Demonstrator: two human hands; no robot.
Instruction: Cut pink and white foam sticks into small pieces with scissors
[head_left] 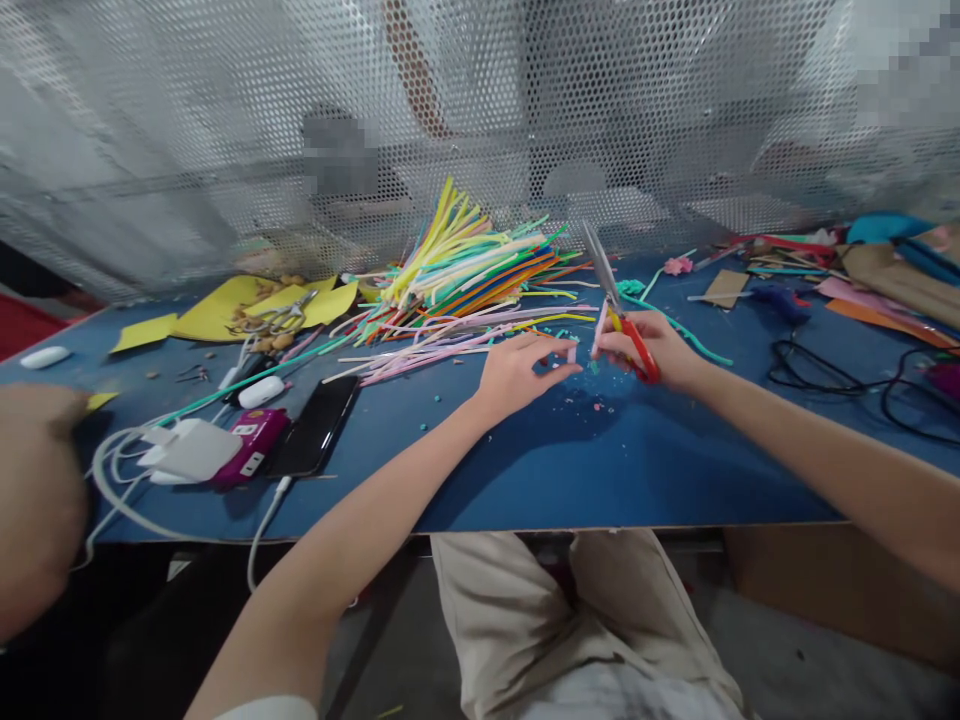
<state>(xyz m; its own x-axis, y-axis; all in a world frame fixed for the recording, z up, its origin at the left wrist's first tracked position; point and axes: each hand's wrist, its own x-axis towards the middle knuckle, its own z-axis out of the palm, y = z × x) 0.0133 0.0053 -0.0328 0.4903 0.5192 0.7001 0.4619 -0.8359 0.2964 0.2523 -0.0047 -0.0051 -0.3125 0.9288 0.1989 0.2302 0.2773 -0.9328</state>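
My left hand (525,373) pinches a short pale pink piece (571,353) between thumb and fingers, above the blue tabletop (510,490). Close by on the right, my right hand (651,345) is closed around scissors (601,262) with red and yellow handles, their blades pointing up and away. A small pink strip (601,318) shows at its fingertips as well. Behind both hands lies a large pile of coloured pipe cleaners (472,265), with loose pale pink ones (427,345) in front. Tiny trimmings are scattered beneath my hands.
A black phone (315,425), a white charger (191,450) and cables lie left, near another person's blurred arm (37,490). Yellow sheets (217,310) hold pliers. At right are a glue gun (780,300), a black cord (832,385) and craft scraps. Perforated metal (480,110) closes the back.
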